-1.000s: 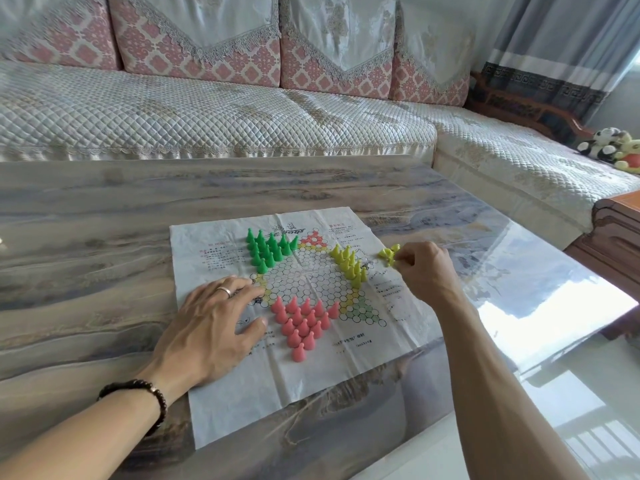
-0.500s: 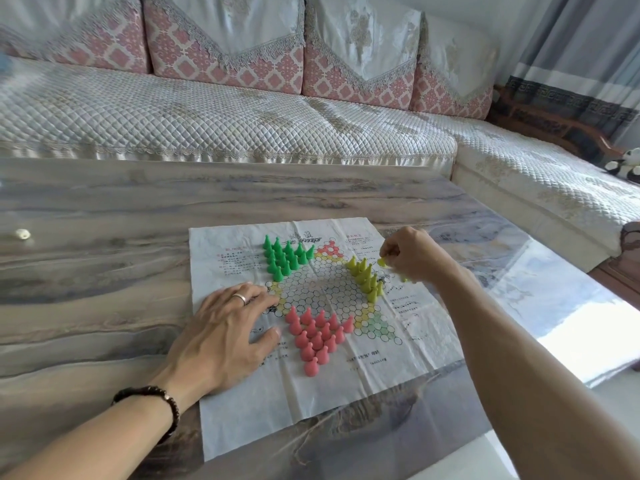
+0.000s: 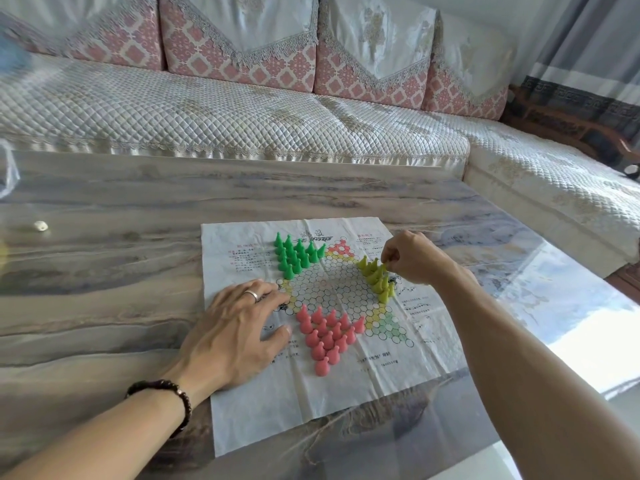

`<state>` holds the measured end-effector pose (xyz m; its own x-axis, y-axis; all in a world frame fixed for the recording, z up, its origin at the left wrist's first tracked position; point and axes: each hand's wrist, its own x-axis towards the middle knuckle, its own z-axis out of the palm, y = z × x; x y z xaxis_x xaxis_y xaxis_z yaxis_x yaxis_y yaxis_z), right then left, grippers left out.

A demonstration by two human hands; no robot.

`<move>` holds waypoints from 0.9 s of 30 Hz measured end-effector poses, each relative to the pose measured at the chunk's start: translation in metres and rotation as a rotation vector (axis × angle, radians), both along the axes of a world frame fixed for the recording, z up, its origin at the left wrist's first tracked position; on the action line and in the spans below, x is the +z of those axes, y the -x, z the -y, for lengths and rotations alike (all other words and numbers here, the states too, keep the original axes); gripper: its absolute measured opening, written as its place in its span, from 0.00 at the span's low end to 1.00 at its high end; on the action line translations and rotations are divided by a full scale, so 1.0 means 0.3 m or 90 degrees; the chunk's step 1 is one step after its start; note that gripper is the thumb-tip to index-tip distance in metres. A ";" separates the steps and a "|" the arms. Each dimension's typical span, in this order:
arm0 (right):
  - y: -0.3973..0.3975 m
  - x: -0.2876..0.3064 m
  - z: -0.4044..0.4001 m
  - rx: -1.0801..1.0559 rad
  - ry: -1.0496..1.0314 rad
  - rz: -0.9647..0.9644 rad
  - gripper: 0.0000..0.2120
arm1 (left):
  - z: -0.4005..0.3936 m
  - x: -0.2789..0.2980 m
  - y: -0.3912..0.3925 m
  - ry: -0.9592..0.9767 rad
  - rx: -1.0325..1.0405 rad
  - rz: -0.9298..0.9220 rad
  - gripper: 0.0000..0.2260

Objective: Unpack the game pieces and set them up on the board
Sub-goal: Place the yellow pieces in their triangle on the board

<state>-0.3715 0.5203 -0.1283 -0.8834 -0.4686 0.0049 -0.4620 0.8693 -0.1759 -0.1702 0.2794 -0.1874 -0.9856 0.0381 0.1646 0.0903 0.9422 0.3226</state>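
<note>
A creased paper game board point(image 3: 346, 393) with a hexagon grid lies on the marble-patterned table. Green cone pieces point(image 3: 294, 254) fill its upper left corner, pink cone pieces point(image 3: 325, 336) fill the lower point, and yellow-green cone pieces point(image 3: 377, 278) stand along the right side. My left hand point(image 3: 235, 336) rests flat on the paper's left part, fingers spread, a ring on one finger. My right hand point(image 3: 412, 258) hovers at the top of the yellow-green row, fingers pinched on a yellow-green piece point(image 3: 383, 268) right at that row.
A small white object point(image 3: 40, 226) lies on the table point(image 3: 104, 271) at the far left. A clear plastic bag edge point(image 3: 7, 174) shows at the left border. A quilted sofa point(image 3: 242, 116) runs behind the table and around to the right. The table's right edge drops to the floor.
My right hand came in from the loose yellow-green pieces at the board's right and now pinches a piece at the top of the yellow-green row. My left hand stayed flat.
</note>
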 end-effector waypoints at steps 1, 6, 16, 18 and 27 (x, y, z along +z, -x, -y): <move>0.001 -0.001 0.000 0.002 0.000 0.000 0.07 | 0.000 0.001 0.000 -0.001 0.000 -0.001 0.27; 0.001 -0.002 -0.008 0.010 -0.009 0.012 0.08 | -0.001 0.002 -0.002 0.006 0.001 -0.005 0.26; 0.048 0.008 -0.172 -0.060 0.001 -0.033 0.05 | -0.001 0.005 -0.002 0.003 -0.005 -0.008 0.26; 0.037 -0.007 -0.173 -0.058 0.003 -0.026 0.05 | -0.002 0.005 -0.002 0.006 -0.005 -0.007 0.25; 0.025 -0.040 -0.131 -0.110 0.004 -0.028 0.05 | 0.000 0.005 -0.001 0.006 -0.004 -0.005 0.26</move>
<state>-0.3791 0.5597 -0.1403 -0.9496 -0.3098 0.0479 -0.3134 0.9353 -0.1643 -0.1698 0.2795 -0.1860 -0.9840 0.0453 0.1725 0.0984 0.9446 0.3132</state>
